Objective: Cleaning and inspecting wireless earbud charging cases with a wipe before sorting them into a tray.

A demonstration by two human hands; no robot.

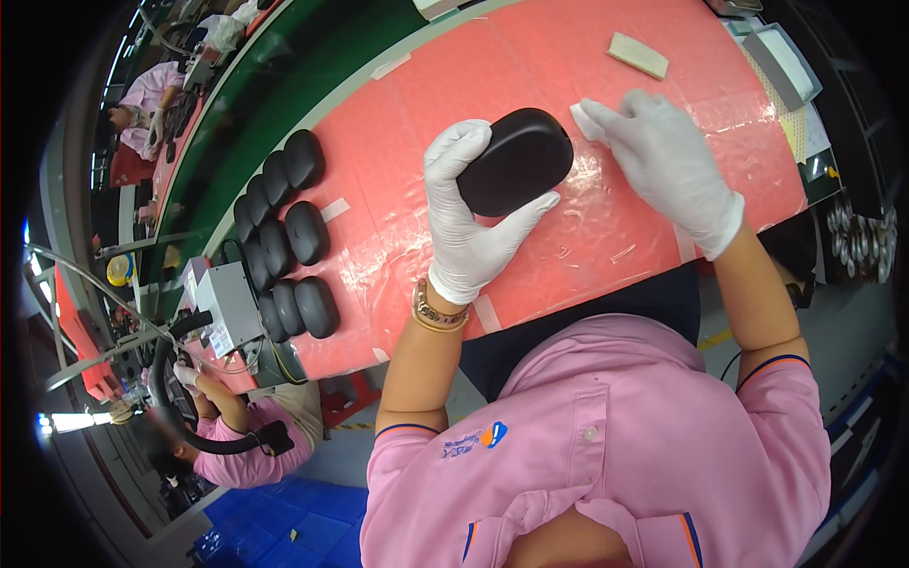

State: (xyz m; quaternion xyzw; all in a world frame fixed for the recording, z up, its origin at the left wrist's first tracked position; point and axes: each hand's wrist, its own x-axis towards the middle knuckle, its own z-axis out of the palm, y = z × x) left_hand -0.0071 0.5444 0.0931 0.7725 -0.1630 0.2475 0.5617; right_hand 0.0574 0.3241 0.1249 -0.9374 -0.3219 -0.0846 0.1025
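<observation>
In my gloved left hand (466,227) is a smooth black rounded case (517,163), its wide face turned up. The fingers wrap its left side and the thumb presses along its lower edge. My right hand (663,156), also in a white glove, pinches a small white pad (587,122) just right of the case, with a small gap between them. Whether the pad is folded cloth or foam, I cannot tell. Beyond the right hand, a flat cream-coloured block (638,55) lies on the pink-covered table (398,265).
Several similar black cases (307,233) stand in rows on the table's left part. Past them sits a grey box (230,308) with cables. A green conveyor (204,170) runs along the far left side. A grey tray (784,66) is at the right end. Co-workers (256,440) sit to the left.
</observation>
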